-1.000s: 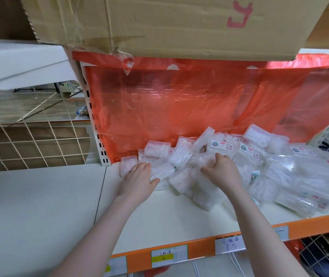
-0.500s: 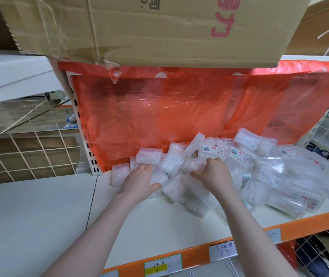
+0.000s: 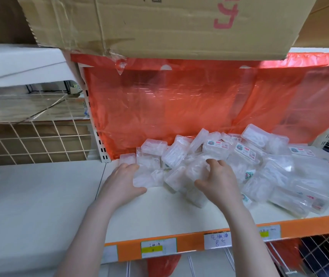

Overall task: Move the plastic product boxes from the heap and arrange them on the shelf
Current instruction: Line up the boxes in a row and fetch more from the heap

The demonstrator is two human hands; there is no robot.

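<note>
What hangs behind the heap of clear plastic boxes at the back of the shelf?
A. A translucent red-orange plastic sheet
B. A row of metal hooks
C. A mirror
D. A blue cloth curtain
A: a translucent red-orange plastic sheet hangs down behind the heap of clear plastic boxes, from under the cardboard box to the shelf.

Red plastic sheet [image 3: 179, 104] backs shelving beneath a cardboard carton [image 3: 159, 23].

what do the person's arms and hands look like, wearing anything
Both arms are bare to the frame's bottom edge, with no sleeves showing. The left hand and right hand wear no gloves, and no rings, watch or bracelets show.
</note>
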